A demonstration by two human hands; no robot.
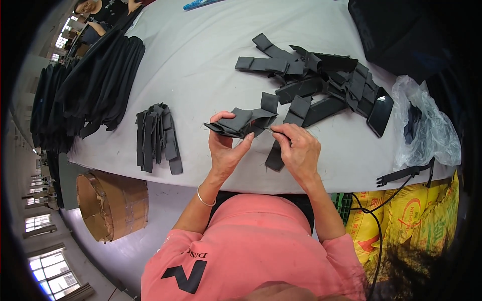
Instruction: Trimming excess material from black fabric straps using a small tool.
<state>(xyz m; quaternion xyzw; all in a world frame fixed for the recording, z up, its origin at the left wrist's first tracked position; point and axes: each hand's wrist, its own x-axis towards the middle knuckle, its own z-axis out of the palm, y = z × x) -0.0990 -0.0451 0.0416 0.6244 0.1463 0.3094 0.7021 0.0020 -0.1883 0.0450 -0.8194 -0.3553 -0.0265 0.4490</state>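
Note:
A folded strip of dark grey fabric (242,120) is gripped in my left hand (224,150), between the thumb and the fingers, with loose threads at its edges. Close by on its right, my right hand (299,150) is closed in a pinch. A thin, pale sliver shows at its fingertips against the strip's edge; what it is I cannot make out. Behind and below the right hand lies another dark strip (274,156), partly hidden. Beyond both hands spreads a loose heap of similar folded strips (301,67).
A small stack of strips (157,135) lies to the left, near tall piles of black fabric pieces (108,80). At the right are a phone (380,114), a clear plastic bag (427,128) and a buckled strap (396,176). A cardboard box (120,203) stands below. Another person (103,17) is at far left.

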